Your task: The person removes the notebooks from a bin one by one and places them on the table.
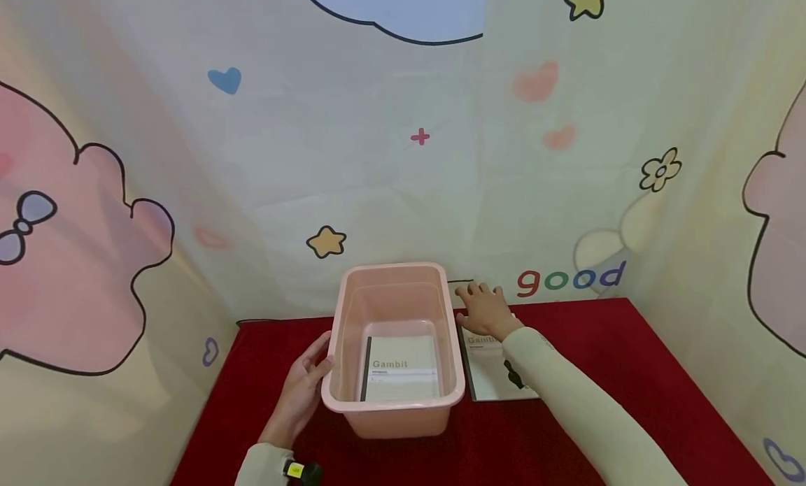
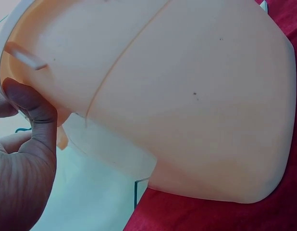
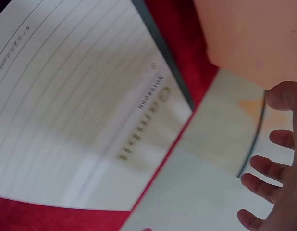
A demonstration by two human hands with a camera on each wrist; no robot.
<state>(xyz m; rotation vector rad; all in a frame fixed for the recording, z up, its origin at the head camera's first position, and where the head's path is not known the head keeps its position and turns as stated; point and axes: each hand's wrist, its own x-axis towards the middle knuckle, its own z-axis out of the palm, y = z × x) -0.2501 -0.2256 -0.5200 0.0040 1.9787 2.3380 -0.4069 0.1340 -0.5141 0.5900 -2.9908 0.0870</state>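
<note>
A pink plastic tub [image 1: 393, 406] stands at the middle of the table, with a notebook [image 1: 403, 384] marked "Gambit" lying flat inside. My left hand [image 1: 302, 388] grips the tub's left rim; in the left wrist view its thumb [image 2: 30, 98] presses just under the lip. To the tub's right, a second "Gambit" notebook [image 1: 494, 374] with a dark spine rests on the table, partly hidden by my right forearm. My right hand [image 1: 486, 311] hovers over that notebook's far end, beside the tub wall. Its fingers are spread and hold nothing in the right wrist view.
The table has a red cloth [image 1: 585, 353] over it. A pale printed curtain [image 1: 390, 192] rises right behind the tub and along both sides. A dark band with a yellow display [image 1: 296, 470] is on my left wrist.
</note>
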